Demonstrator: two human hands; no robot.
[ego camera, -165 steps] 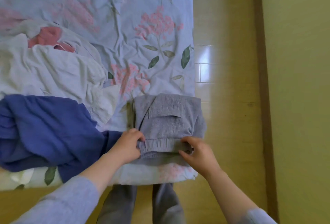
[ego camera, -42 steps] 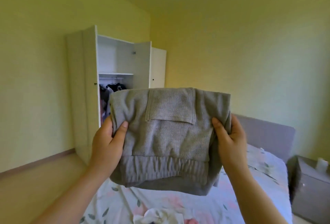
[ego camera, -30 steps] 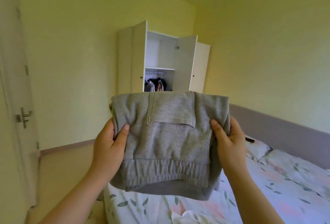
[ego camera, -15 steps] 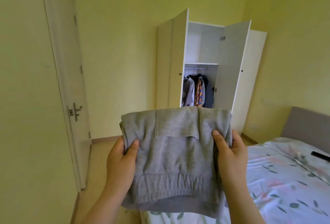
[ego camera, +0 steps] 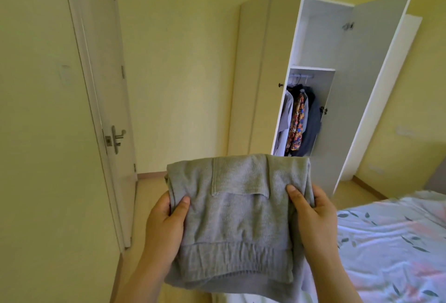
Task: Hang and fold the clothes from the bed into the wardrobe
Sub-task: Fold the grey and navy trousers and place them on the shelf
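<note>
The trousers (ego camera: 231, 218), folded, are pinched on each side by the left hand (ego camera: 164, 225) and right hand (ego camera: 313, 218) in front of the wardrobe (ego camera: 265, 73), where shirts (ego camera: 299, 124) already hang; stowing them remains.

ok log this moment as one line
stage: folded, not yet stored | held: folded grey garment | left hand: grips left edge | right hand: grips right edge | wardrobe: doors open, ahead

Grey trousers (ego camera: 236, 220) lifted off bed (ego camera: 398, 242), seemingly nearer wardrobe (ego camera: 321, 37).
</note>
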